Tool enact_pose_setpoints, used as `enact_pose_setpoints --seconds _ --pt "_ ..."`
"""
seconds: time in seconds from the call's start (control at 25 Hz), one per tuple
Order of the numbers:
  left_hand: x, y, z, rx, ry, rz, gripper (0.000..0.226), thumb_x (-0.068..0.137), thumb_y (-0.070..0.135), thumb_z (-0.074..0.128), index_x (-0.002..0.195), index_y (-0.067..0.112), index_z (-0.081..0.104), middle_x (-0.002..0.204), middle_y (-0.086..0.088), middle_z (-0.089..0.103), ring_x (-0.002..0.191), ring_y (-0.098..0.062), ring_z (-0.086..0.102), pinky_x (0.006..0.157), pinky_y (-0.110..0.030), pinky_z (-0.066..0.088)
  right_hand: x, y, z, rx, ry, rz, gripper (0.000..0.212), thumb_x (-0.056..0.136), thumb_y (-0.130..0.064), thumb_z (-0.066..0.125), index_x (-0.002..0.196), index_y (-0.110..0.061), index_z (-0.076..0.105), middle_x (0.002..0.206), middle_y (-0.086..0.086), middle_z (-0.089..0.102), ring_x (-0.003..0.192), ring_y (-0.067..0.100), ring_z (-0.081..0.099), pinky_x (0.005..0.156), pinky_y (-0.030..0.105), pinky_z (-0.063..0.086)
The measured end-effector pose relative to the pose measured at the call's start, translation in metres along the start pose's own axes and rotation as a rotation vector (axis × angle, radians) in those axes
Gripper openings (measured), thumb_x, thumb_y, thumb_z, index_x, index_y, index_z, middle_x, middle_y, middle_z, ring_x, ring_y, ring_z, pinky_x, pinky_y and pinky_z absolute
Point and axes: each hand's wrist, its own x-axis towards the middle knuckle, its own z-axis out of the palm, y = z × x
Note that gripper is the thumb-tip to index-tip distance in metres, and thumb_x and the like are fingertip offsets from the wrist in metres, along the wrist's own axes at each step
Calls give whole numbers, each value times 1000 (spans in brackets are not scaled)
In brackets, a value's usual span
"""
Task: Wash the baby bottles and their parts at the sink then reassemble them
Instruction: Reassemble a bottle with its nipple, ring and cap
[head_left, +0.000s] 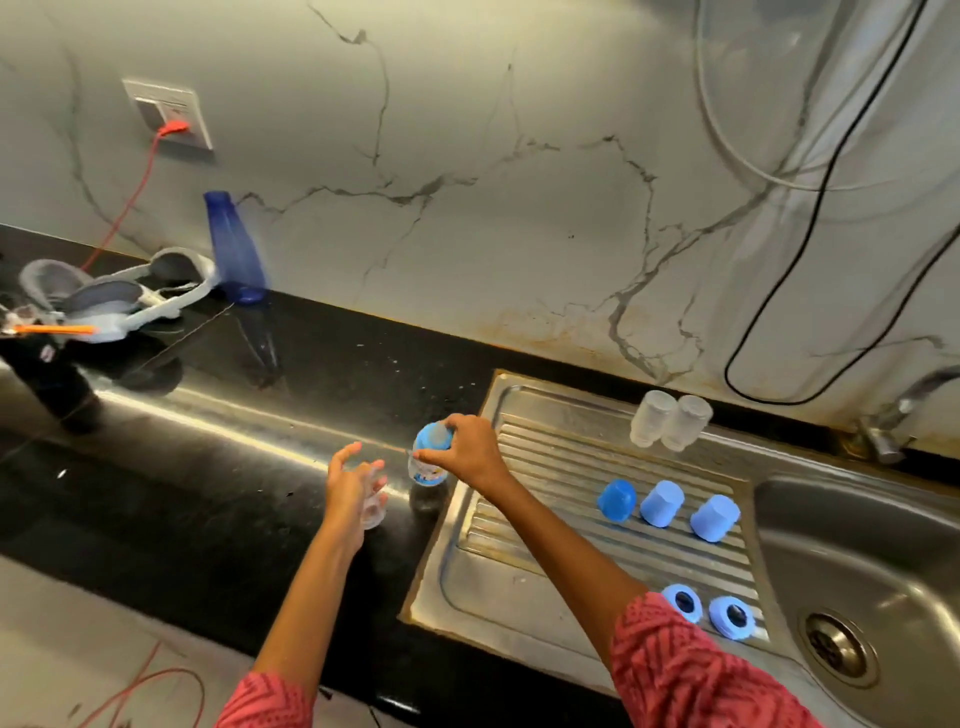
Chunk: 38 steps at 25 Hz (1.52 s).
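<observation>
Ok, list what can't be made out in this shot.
- Head view: the clear item behind the left hand is blurred and mostly hidden by the fingers; whether it's held is unclear.
- The bottle top is covered by the right hand; the print on the bottle is too small.
- The tap spout is cut off by the right edge.
- Things at the left on the counter are too blurred to identify.

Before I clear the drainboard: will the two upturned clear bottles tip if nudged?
Probably. The two clear bottles stand mouth-down on the ribbed drainboard, tall for their footing. They look like light, empty plastic, touching each other, so one could topple both.
</observation>
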Motion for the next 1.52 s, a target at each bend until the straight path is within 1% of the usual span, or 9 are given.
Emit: enact_pose_setpoints --seconds 0.2,0.36,0.44,0.68,0.96,1.08,1.2,1.4,1.52 --pt "-5 -8 -9 0 19 99 45 92 17 58 133 10 41 100 -8 64 76 -13 58 49 -21 42 15 -7 22 -32 -113 106 55 73 -45 76 106 -6 57 105 10 63 92 21 59 79 31 48" --pt "-22 -10 8 99 153 405 35 84 15 69 116 10 55 84 -2 60 67 -6 55 50 -15 49 4 -1 13 89 -191 138 63 74 -37 78 121 -9 48 122 11 58 103 21 57 87 30 48" --pt "-31 -15 19 259 149 657 30 83 11 69 110 11 56 92 -3 64 77 -7 60 67 -21 54 -5 6 1 128 -196 161 67 77 -32 77 130 -10 42 129 10 53 112 24 56 88 30 47" --pt "-50 -76 81 647 -135 1055 28 79 8 73 105 8 62 102 -4 64 93 -20 62 79 -37 55 -68 60 -57 467 123 199 25 95 -31 55 100 -8 59 78 8 61 65 15 58 57 22 49" --pt "-82 -124 142 731 -289 907 48 80 13 73 124 11 53 104 1 65 96 -10 58 79 -25 50 -127 127 -108 591 124 326 24 99 -29 48 102 -11 63 82 2 64 61 6 59 49 14 44" --pt "-84 -134 153 776 -327 814 38 82 14 71 117 9 57 96 2 65 89 -14 63 71 -10 43 -132 164 -128 346 152 360 22 93 -17 57 107 -2 64 82 5 59 71 14 56 66 21 48" --pt "-84 -142 153 803 -328 775 19 88 18 64 106 11 60 88 1 65 81 -22 64 61 -13 41 -129 177 -135 231 31 336 28 90 -15 61 117 -6 60 87 3 56 83 14 55 73 22 42" --pt "-76 -138 135 775 -254 665 33 84 20 68 114 12 58 102 2 61 96 -14 57 73 -19 41 -116 169 -126 237 18 251 25 90 -12 60 114 -2 62 94 14 65 82 15 56 67 20 46" --pt "-80 -134 127 710 -200 624 47 83 21 70 125 16 48 104 4 61 96 -11 58 75 -18 45 -108 160 -119 267 -8 214 24 91 -12 59 113 -3 61 78 -2 59 70 14 56 50 10 44"
